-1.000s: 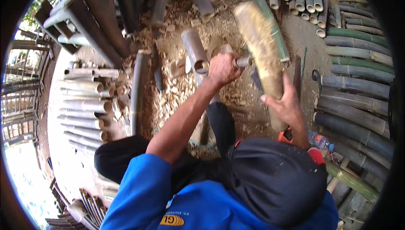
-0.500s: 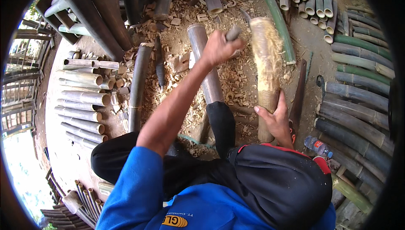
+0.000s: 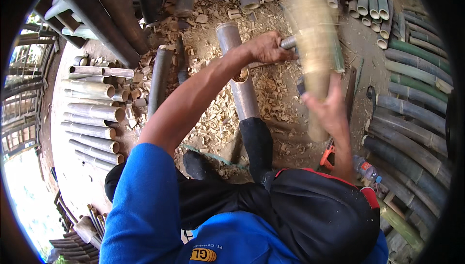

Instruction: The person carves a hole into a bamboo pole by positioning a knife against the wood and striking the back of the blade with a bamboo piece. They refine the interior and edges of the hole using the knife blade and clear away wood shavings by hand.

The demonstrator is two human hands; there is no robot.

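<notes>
Chip-strewn ground (image 3: 267, 93) open along both edges of notched bamboo tube (image 3: 245, 102). Your left hand (image 3: 268, 48) clenches one tool handle (image 3: 288, 42); your right hand (image 3: 331, 110) grasps one blurred club (image 3: 314, 36).

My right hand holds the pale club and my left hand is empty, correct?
Your left hand isn't empty: the head view shows it gripping a tool by its grey handle. Your right hand does hold the pale club.

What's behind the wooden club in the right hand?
The near end of a green bamboo pole and some ground show past the right edge of the club. It hides more of the pole and whatever else lies directly behind.
</notes>
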